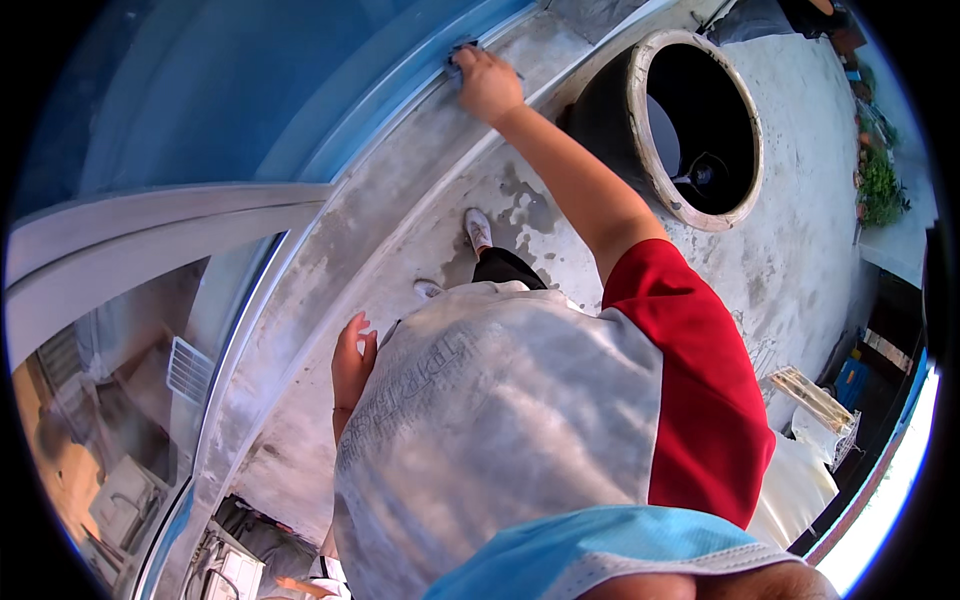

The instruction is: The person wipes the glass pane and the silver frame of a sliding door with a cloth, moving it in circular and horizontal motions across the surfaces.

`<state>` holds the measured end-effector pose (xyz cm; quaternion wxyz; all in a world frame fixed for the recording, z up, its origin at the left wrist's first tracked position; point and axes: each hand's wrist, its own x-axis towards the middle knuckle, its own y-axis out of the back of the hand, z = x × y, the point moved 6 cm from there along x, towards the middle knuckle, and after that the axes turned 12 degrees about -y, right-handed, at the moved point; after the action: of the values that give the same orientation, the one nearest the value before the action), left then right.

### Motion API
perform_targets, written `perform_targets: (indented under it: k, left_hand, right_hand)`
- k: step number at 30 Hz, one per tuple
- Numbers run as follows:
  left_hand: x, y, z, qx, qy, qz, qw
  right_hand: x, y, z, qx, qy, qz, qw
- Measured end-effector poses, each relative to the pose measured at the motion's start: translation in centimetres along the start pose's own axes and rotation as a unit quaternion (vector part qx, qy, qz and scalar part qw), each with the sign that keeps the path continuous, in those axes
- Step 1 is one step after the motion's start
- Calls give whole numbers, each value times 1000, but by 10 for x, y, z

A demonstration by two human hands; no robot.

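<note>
My right hand (489,86) is stretched far forward and grips a dark bunched cloth (453,67). It presses the cloth against the lower frame edge of a blue-tinted glass pane (247,97), just above a stained concrete sill (409,139). My left hand (352,364) hangs low beside my shirt, its fingers loosely bent and apart, with nothing visible in it. A pale frame post (172,214) separates the blue pane from a clearer glass pane (135,360) on the left.
A large glazed jar (641,127) with dark water inside stands right of my outstretched arm. Wet patches mark the concrete floor (795,172). Potted plants (881,184) line the far right. Another person's arm (304,586) shows at the bottom, near a white boxy object (236,574).
</note>
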<state>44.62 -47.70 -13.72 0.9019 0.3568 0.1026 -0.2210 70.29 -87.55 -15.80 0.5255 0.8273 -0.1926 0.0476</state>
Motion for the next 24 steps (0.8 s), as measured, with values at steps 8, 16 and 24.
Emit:
perform_targets:
  k: [8,16,24]
  left_hand:
    - [7,5,4,14,-35,-8,999]
    - [-40,22,-14,-20,19,15,1000]
    - [-57,28,-37,-13,10,-2,1000]
  right_hand:
    - [-67,-30,-93,24,33,-32,999]
    - [-138,-56,-189,106,44,-66,991]
    - [-131,-48,-122,723,-379,-238,527]
